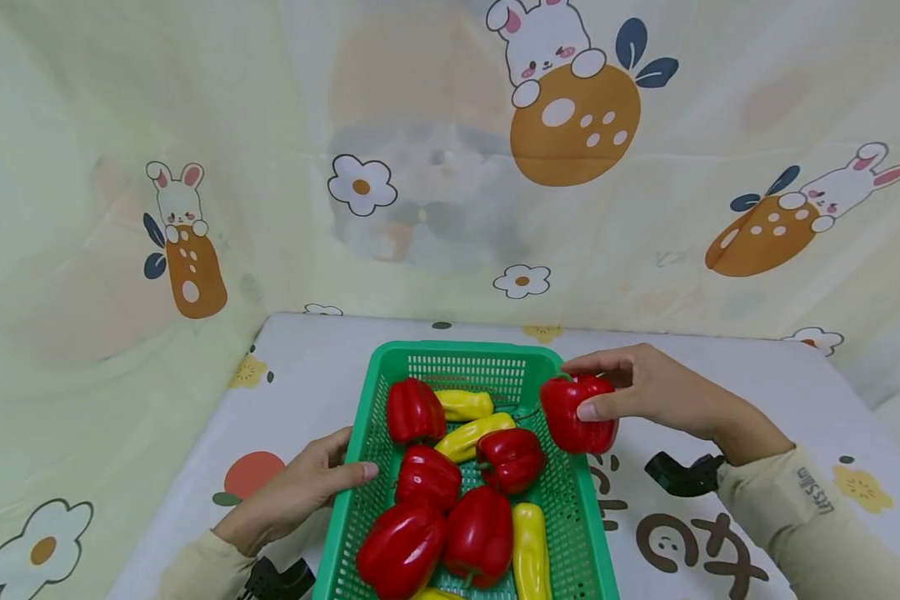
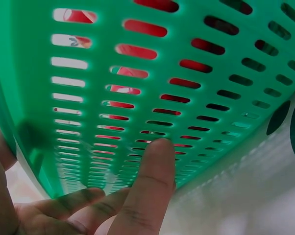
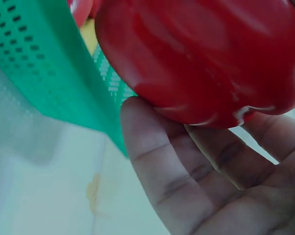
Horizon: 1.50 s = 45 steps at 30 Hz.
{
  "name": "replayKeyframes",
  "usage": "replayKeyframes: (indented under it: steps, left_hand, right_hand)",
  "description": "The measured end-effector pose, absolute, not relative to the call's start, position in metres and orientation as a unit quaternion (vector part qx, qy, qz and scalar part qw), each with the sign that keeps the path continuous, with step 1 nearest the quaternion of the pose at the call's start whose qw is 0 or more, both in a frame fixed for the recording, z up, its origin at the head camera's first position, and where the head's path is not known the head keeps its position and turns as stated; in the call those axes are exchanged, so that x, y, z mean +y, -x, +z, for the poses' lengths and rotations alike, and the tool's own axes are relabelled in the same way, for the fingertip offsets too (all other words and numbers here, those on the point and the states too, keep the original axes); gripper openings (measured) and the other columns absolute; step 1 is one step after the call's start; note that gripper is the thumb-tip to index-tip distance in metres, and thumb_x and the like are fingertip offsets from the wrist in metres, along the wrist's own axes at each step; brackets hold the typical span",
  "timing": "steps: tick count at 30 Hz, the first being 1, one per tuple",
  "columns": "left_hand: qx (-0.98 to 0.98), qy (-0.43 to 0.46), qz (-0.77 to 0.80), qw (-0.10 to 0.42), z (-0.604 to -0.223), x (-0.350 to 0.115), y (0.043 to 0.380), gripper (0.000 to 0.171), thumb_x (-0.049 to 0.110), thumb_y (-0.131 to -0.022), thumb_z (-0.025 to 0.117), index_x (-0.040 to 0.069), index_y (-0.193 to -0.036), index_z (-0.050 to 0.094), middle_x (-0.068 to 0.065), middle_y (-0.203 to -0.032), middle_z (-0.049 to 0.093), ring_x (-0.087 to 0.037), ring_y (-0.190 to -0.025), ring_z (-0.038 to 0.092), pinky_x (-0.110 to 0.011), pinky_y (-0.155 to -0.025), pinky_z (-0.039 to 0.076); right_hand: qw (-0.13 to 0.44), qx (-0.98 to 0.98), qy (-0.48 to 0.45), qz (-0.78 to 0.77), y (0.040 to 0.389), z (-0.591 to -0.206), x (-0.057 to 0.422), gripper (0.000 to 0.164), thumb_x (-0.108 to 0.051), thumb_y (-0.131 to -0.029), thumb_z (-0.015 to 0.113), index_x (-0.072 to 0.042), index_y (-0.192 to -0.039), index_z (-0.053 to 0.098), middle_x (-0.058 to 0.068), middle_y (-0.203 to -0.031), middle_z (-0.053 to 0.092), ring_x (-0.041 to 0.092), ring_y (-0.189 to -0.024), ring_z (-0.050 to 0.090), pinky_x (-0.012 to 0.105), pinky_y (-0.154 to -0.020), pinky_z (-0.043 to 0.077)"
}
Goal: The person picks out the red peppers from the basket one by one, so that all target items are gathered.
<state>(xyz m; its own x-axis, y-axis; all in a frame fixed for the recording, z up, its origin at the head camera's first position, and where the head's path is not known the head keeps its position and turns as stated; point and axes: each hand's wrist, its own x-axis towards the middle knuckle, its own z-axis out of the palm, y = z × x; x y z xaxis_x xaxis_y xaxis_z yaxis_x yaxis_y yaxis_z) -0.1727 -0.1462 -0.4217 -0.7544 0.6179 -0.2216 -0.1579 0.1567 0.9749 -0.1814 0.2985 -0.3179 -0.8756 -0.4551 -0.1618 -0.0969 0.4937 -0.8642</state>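
My right hand (image 1: 637, 387) holds a red bell pepper (image 1: 579, 414) over the right rim of a green plastic basket (image 1: 592, 533). In the right wrist view the fingers curve round the glossy red bell pepper (image 3: 201, 54), close beside the basket wall (image 3: 84, 78). My left hand (image 1: 311, 479) grips the basket's left side, its thumb over the rim. The left wrist view shows its fingers (image 2: 150, 191) against the slotted outer wall (image 2: 103, 54). Inside the basket lie several red bell peppers (image 1: 480, 533) and several long yellow peppers (image 1: 531, 550).
The basket stands on a table with a white printed cloth (image 1: 690, 367). Behind it hangs a cream curtain (image 1: 435, 292) with rabbit and flower prints. Black wrist devices (image 1: 682, 473) sit at both wrists.
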Motion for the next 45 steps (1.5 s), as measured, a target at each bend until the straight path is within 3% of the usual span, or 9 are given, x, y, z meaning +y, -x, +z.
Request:
replayKeyframes:
  steps: [9, 24, 45]
  left_hand:
    - [0.701, -0.164, 0.625, 0.301, -0.423, -0.147, 0.172, 0.068, 0.023, -0.105, 0.061, -0.004, -0.159, 0.029, -0.03, -0.13, 0.063, -0.039, -0.103, 0.075, -0.052, -0.082, 0.063]
    - [0.699, -0.163, 0.628, 0.301, -0.423, -0.146, 0.171, 0.068, 0.023, -0.106, 0.06, -0.003, -0.159, 0.029, -0.03, -0.13, 0.063, -0.039, -0.103, 0.074, -0.051, -0.083, 0.063]
    - [0.704, -0.159, 0.623, 0.302, -0.423, -0.146, 0.172, 0.068, 0.024, -0.106, 0.061, -0.001, -0.161, 0.029, -0.029, -0.131, 0.062, -0.038, -0.104, 0.074, -0.052, -0.082, 0.064]
  right_hand:
    - [0.169, 0.847, 0.131, -0.486, 0.188, -0.32, 0.319, 0.062, -0.023, -0.093, 0.075, 0.003, -0.145, 0.054, 0.021, -0.129, 0.066, 0.035, -0.112, 0.063, 0.044, -0.079, 0.065]
    - [0.14, 0.866, 0.085, -0.473, 0.196, -0.339, 0.347, 0.063, -0.023, -0.094, 0.076, 0.002, -0.147, 0.052, 0.026, -0.136, 0.058, 0.039, -0.117, 0.058, 0.04, -0.078, 0.065]
    - [0.165, 0.847, 0.031, -0.504, 0.209, -0.375, 0.363, 0.065, -0.028, -0.099, 0.071, 0.002, -0.151, 0.046, 0.025, -0.137, 0.059, 0.032, -0.107, 0.062, 0.041, -0.081, 0.064]
